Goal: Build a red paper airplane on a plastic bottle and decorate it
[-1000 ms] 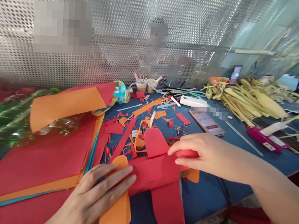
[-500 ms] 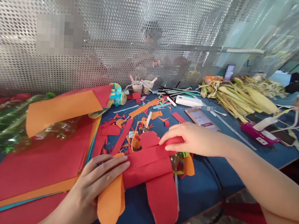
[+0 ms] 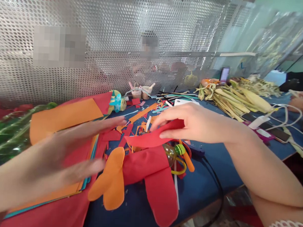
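My right hand (image 3: 191,123) pinches a red paper piece (image 3: 142,139) between thumb and fingers, above a bottle wrapped in red paper (image 3: 144,163). Whether that piece is still joined to the wrapped bottle, I cannot tell. The bottle's clear neck and yellow-green cap (image 3: 181,149) point right. A rounded red paper flap (image 3: 163,197) spreads from its near side. At its left end sit rounded orange paper pieces (image 3: 113,178). My left hand (image 3: 71,153), blurred by motion, is in the air left of the bottle, fingers apart and holding nothing.
Stacked coloured paper sheets (image 3: 72,207) lie at left, with green plastic bottles (image 3: 15,131) behind. Paper scraps (image 3: 141,113) litter the blue table (image 3: 132,209). Dried husks (image 3: 232,100), a white cable (image 3: 289,116) and another person's hand (image 3: 302,103) are at right.
My left hand has let go of the orange end and moved left. My right hand has lifted the red paper piece off the bottle's top. The view has turned slightly right.
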{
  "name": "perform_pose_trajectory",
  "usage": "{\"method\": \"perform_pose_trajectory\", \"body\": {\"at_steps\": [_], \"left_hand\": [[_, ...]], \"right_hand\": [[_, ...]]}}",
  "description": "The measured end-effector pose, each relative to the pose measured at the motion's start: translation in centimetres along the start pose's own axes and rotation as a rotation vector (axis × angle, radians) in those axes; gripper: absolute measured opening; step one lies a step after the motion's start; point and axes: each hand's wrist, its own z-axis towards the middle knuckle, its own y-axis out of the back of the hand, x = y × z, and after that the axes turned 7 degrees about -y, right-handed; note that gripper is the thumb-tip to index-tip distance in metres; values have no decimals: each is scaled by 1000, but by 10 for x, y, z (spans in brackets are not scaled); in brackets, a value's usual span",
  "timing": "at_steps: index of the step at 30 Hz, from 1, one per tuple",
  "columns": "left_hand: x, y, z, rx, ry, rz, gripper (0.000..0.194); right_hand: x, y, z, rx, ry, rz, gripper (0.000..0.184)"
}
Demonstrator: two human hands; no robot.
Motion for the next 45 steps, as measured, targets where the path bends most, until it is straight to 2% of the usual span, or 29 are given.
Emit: {"method": "perform_pose_trajectory", "body": {"at_steps": [1, 2, 3, 5, 6, 8, 9, 10, 11, 12, 13, 15, 18, 21, 23, 26, 29, 33, 38, 42, 45], "left_hand": [[-2, 3, 18, 72, 30, -85, 57], [-5, 4, 35, 81, 108, -170, 57], [-9, 2, 51, 134, 242, -263, 54], [-13, -6, 73, 147, 266, -345, 35], [-13, -11, 80, 146, 274, -386, 26], [-8, -20, 84, 85, 310, -459, 21], [-5, -23, 83, 50, 333, -497, 20], [-1, -25, 80, 17, 357, -536, 20], [2, -27, 77, -8, 383, -578, 20], [4, -28, 74, -23, 410, -622, 20], [5, -29, 71, -29, 434, -665, 20], [4, -30, 67, -6, 472, -743, 18], [-2, -32, 65, 69, 488, -833, 17], [-7, -34, 64, 120, 484, -890, 17], [-9, -36, 65, 143, 481, -910, 17], [-10, -38, 65, 184, 474, -920, 18], [-9, -40, 65, 222, 486, -914, 21], [-9, -43, 63, 257, 524, -879, 23], [-10, -41, 64, 301, 512, -835, 23], [-10, -36, 64, 320, 500, -796, 25], [-11, -33, 63, 336, 491, -769, 24]], "right_hand": [[3, 1, 4, -8, 32, 0, 17], [5, 1, 7, -15, 57, 3, 17], [6, 1, 11, -20, 77, 9, 17], [5, -1, 16, -72, 103, 14, 16], [3, -2, 18, -152, 110, 0, 16], [-7, -5, 20, -421, 60, -73, 17], [-14, -6, 19, -551, -21, -123, 17], [-22, -7, 17, -620, -156, -173, 15], [-30, -8, 13, -596, -334, -229, 12], [-38, -10, 8, -416, -511, -298, 12], [-44, -12, 2, -304, -571, -309, 10], [-52, -16, -14, -156, -628, -315, 13], [-49, -24, -42, 6, -642, -296, 16], [-38, -35, -66, 89, -625, -261, 14], [-33, -47, -75, 100, -583, -231, 8], [-29, -71, -81, -56, -545, -247, 23], [-30, -94, -79, -131, -519, -309, 26], [-31, -110, -73, -140, -511, -335, 36], [-25, -109, -65, -160, -532, -377, 26], [-17, -97, -66, -203, -548, -436, 14], [-17, -84, -69, -214, -563, -490, 14]]}}
